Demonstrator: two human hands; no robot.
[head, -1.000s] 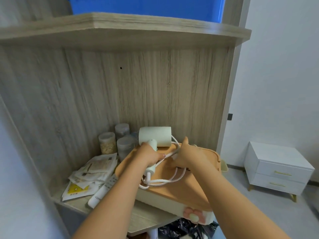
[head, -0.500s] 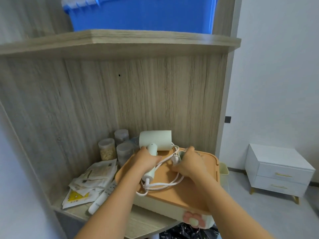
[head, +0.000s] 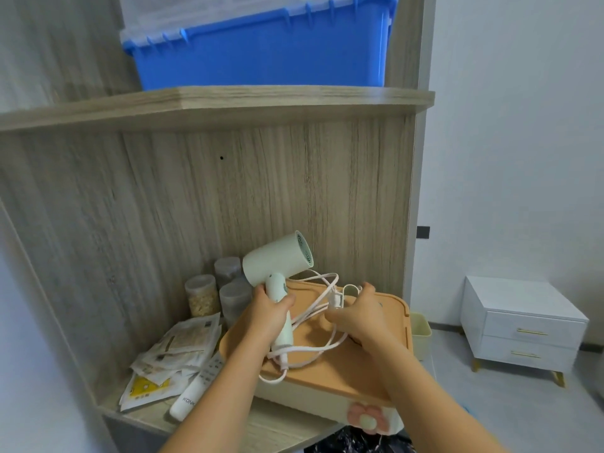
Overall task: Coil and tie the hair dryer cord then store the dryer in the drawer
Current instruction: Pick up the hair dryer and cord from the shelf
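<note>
A pale green hair dryer is held above an orange-lidded cream box on the wooden shelf. My left hand is wrapped around the dryer's handle, with the barrel tilted up to the right. The white cord hangs in loose loops from the handle's lower end over the lid. My right hand grips a bundle of cord loops and the plug just right of the handle. A white two-drawer cabinet stands on the floor at the right.
Clear jars stand at the back of the shelf behind the dryer. Paper packets and a white remote lie to the left. A blue bin sits on the upper shelf. A small yellow bin stands by the box.
My left hand has lifted the dryer off the lid and tipped its barrel upward to the right. My right hand has gathered more cord. The camera view has tilted down.
</note>
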